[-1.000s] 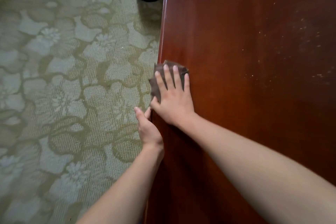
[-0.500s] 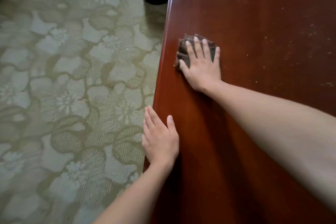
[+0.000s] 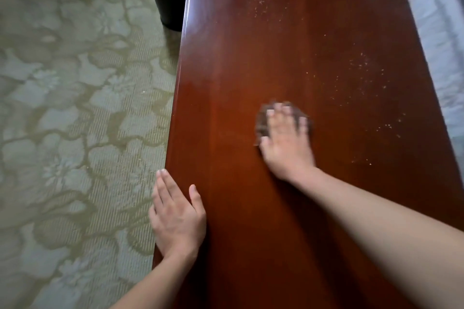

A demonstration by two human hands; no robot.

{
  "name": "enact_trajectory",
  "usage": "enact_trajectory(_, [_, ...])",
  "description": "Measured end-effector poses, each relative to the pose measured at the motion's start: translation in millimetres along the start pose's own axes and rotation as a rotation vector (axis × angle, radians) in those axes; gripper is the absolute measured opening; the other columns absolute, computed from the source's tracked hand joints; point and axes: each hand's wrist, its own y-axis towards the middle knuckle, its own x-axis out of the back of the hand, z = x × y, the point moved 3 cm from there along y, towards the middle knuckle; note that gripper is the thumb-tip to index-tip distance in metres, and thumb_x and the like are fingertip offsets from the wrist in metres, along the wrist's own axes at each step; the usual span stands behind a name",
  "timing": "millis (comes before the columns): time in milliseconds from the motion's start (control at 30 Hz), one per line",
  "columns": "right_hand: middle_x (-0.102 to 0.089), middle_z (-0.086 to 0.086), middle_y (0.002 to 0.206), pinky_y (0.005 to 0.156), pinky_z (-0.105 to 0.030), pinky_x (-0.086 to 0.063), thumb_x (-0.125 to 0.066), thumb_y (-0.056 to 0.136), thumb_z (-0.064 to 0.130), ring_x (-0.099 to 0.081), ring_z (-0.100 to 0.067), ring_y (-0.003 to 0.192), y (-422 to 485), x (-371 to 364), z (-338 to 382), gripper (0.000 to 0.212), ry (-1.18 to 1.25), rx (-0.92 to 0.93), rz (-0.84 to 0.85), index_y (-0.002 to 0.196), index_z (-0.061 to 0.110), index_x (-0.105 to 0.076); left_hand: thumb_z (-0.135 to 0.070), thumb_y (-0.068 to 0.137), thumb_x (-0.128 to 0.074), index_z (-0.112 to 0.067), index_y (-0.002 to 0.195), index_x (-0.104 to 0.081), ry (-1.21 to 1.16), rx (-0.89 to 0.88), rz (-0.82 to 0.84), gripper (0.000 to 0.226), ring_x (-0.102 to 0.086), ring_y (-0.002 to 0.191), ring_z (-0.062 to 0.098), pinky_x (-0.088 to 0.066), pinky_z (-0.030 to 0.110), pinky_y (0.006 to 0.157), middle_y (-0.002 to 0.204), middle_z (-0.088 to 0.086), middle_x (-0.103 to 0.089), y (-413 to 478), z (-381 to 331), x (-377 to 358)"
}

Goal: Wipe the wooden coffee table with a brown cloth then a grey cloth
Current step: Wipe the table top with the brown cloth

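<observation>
On my feed the right hand lies flat, fingers straight, pressing the brown cloth onto the middle of the wooden coffee table. The cloth's bunched and blurry, just a dark fuzzy edge poking out round the fingers. The left hand rests flat on the table's left edge, holding nothing. Pale crumbs dot the glossy reddish top.

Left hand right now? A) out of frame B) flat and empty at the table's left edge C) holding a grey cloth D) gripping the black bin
B: the left hand lies flat with straight fingers at the left edge of the coffee table, holding nothing.
</observation>
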Motion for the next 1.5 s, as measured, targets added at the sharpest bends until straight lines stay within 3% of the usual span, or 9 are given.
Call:
enact_trajectory(133, [0.011, -0.006, 0.175, 0.129, -0.050, 0.012, -0.028, 0.104, 0.046, 0.015, -0.021, 0.161, 14, -3, 115, 0.077, 0.022, 0.392, 0.042, 0.167, 0.013, 0.001, -0.047, 0.101, -0.028, 0.000, 0.160, -0.025, 0.023, -0.018, -0.055, 0.076, -0.042, 0.144, 0.039, -0.043, 0.059, 0.106, 0.163, 0.022, -0.035, 1, 2, -6])
enact_trajectory(300, [0.009, 0.001, 0.176, 0.129, -0.048, 0.010, -0.024, 0.104, 0.061, 0.015, -0.015, 0.160, 17, -9, 79, 0.079, 0.022, 0.395, 0.006, 0.168, 0.020, -0.001, -0.031, 0.094, -0.038, -0.009, 0.157, -0.036, 0.054, -0.164, -0.194, 0.067, -0.032, 0.150, 0.036, -0.023, 0.064, 0.117, 0.165, 0.016, -0.031, -4, -10, -7])
enact_trajectory(467, [0.015, 0.001, 0.174, 0.130, -0.047, 0.010, -0.019, 0.104, 0.064, 0.019, -0.016, 0.159, -11, -8, -60, 0.079, 0.002, 0.227, 0.005, 0.167, 0.023, 0.006, -0.025, 0.085, -0.040, -0.010, 0.148, -0.052, 0.092, -0.508, -0.153, 0.066, -0.039, 0.143, 0.038, -0.025, 0.060, 0.117, 0.155, 0.016, -0.043, -6, -64, -19])
enact_trajectory(700, [0.019, -0.001, 0.173, 0.127, -0.042, 0.017, -0.001, 0.096, 0.064, 0.024, -0.015, 0.157, -87, -18, -258, 0.079, -0.027, -0.132, 0.032, 0.162, 0.023, 0.015, -0.034, 0.089, -0.043, -0.014, 0.144, -0.053, 0.074, -0.601, 0.004, 0.059, -0.039, 0.140, 0.035, -0.029, 0.058, 0.118, 0.150, 0.012, -0.045, -12, -148, -26])
enact_trajectory(933, [0.010, -0.014, 0.174, 0.129, -0.057, 0.003, -0.005, 0.098, 0.051, 0.011, -0.029, 0.161, -84, -18, -286, 0.081, 0.076, -0.565, -0.061, 0.166, 0.008, 0.002, -0.055, 0.105, -0.013, -0.025, 0.166, -0.007, 0.169, -0.569, 0.035, 0.068, 0.008, 0.161, 0.028, 0.005, 0.063, 0.125, 0.175, 0.008, 0.000, -48, -249, -73])
enact_trajectory(1100, [0.009, -0.007, 0.175, 0.130, -0.053, 0.004, -0.006, 0.104, 0.056, 0.012, -0.024, 0.161, -74, -24, -210, 0.076, 0.040, -0.157, -0.085, 0.166, 0.013, 0.003, -0.057, 0.105, -0.013, -0.027, 0.167, -0.008, 0.156, -0.554, 0.013, 0.069, 0.009, 0.161, 0.025, 0.002, 0.063, 0.126, 0.175, 0.005, 0.001, -47, -249, -73])
enact_trajectory(1233, [0.008, -0.002, 0.176, 0.131, -0.049, 0.002, -0.011, 0.104, 0.061, 0.012, -0.018, 0.161, -90, -27, -227, 0.076, 0.017, -0.018, -0.041, 0.168, 0.020, 0.001, -0.059, 0.104, -0.012, -0.030, 0.166, -0.006, 0.171, -0.526, 0.028, 0.069, 0.012, 0.161, 0.022, 0.004, 0.061, 0.126, 0.175, 0.002, 0.003, -46, -246, -73])
enact_trajectory(1333, [0.012, -0.001, 0.175, 0.130, -0.050, 0.005, -0.006, 0.103, 0.060, 0.015, -0.016, 0.160, -116, -32, -282, 0.076, -0.009, -0.168, -0.034, 0.167, 0.020, 0.005, -0.058, 0.104, -0.011, -0.029, 0.166, -0.005, 0.167, -0.514, 0.036, 0.069, 0.012, 0.160, 0.022, 0.005, 0.061, 0.126, 0.175, 0.002, 0.004, -45, -246, -75])
enact_trajectory(1500, [0.005, -0.004, 0.176, 0.128, -0.056, 0.010, -0.004, 0.102, 0.059, 0.011, -0.019, 0.161, -203, -54, -363, 0.078, 0.169, -0.696, -0.002, 0.168, 0.017, 0.000, -0.057, 0.105, -0.013, -0.027, 0.166, -0.005, 0.160, -0.524, 0.045, 0.069, 0.014, 0.160, 0.022, 0.006, 0.062, 0.126, 0.175, 0.003, 0.005, -46, -248, -75])
